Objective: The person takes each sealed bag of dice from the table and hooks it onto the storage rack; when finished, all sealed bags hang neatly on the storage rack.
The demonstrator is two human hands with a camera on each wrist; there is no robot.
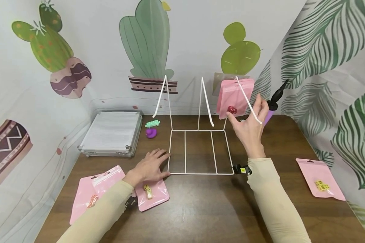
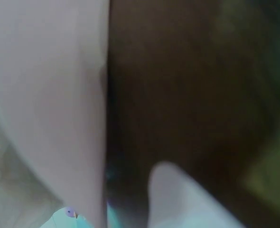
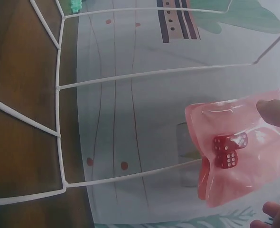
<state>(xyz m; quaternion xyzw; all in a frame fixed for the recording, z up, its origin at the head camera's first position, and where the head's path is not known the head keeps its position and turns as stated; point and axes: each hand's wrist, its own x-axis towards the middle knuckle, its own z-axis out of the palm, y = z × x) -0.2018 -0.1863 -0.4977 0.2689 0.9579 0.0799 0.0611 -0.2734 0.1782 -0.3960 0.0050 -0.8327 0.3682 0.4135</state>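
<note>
A white wire rack with three prongs stands on the table. Pink zip bags hang in layers on its right prong; red dice show through the front one. My right hand is at the bags' lower part, thumb against the front bag, fingers spread to its right edge. In the right wrist view the other fingertips stand apart from the bag. My left hand lies flat with fingers extended at the rack's front left corner, overlapping a pink bag of yellow dice. The left wrist view is mostly dark and blurred.
Pink bags lie partly under the left forearm. Another pink bag with yellow dice lies far right. A silver case, a purple duck and a green toy sit back left. A purple-and-black object stands behind the right hand.
</note>
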